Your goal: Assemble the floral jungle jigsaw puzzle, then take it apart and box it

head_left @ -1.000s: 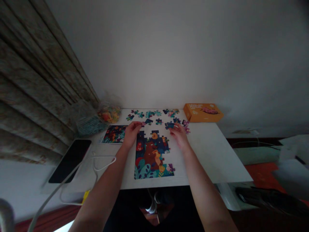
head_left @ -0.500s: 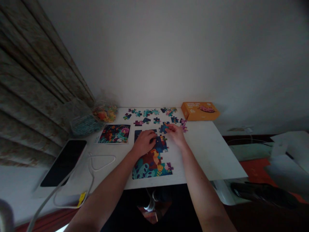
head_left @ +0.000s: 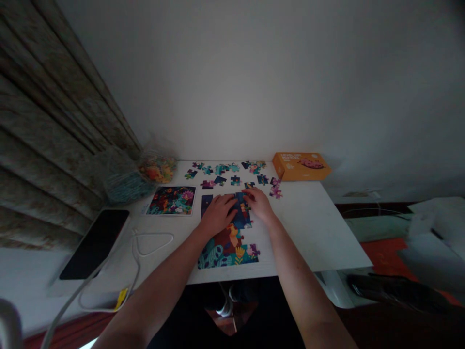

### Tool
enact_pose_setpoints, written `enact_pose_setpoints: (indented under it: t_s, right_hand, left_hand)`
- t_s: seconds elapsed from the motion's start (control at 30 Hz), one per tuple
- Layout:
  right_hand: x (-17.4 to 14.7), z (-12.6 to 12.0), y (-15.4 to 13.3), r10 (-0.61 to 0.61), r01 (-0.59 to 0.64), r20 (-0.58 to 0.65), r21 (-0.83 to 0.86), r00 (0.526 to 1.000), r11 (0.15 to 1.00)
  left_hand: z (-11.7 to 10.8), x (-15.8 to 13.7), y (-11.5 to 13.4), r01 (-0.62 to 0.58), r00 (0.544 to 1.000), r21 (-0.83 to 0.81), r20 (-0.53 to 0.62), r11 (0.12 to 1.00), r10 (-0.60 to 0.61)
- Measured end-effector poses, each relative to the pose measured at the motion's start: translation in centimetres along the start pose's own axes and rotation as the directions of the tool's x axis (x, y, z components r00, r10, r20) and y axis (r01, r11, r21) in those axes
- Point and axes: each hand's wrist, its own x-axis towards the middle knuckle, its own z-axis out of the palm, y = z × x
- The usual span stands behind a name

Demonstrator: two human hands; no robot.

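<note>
The partly joined jigsaw puzzle (head_left: 218, 251) lies on the white table, dark blue at the top and with leaves and flowers at the bottom. My left hand (head_left: 219, 213) rests on its upper part, thumb and fingers apart, covering some of the picture. At the upper right corner, my right hand (head_left: 257, 203) has its fingers closed on a dark blue puzzle piece (head_left: 240, 198), which touches the joined section. Several loose puzzle pieces (head_left: 236, 181) lie beyond my hands, and pink ones (head_left: 276, 189) lie to the right of my right hand.
A picture card (head_left: 170, 200) lies left of the puzzle. An orange puzzle box (head_left: 302, 166) stands at the back right. Clear bags (head_left: 158, 168) of pieces sit at the back left. A black tablet (head_left: 95, 245) and a white cable (head_left: 137, 261) occupy the left side.
My right hand has moved left and slightly nearer, bringing the dark blue piece down against the puzzle's upper right corner. The left hand has stayed on the puzzle, its fingers slightly more spread.
</note>
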Motion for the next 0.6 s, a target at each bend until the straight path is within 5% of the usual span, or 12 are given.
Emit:
enact_pose_setpoints:
  t_s: [0.17,0.3,0.6]
  right_hand:
    - [-0.2,0.5,-0.2,-0.018,0.017,-0.044,-0.024,0.999,1.0]
    - [-0.1,0.6,0.0,0.036,-0.012,-0.179,0.132,0.983,0.991]
    - [-0.1,-2.1,2.4,0.313,-0.227,-0.537,0.222,0.783,0.948]
  left_hand:
    - [0.6,-0.2,0.2,-0.035,0.998,0.003,0.046,0.999,0.035]
    - [0.9,-0.2,0.1,-0.038,0.999,0.013,0.021,0.999,0.037]
    - [1.2,-0.2,0.7,-0.043,0.999,0.038,0.005,0.998,0.043]
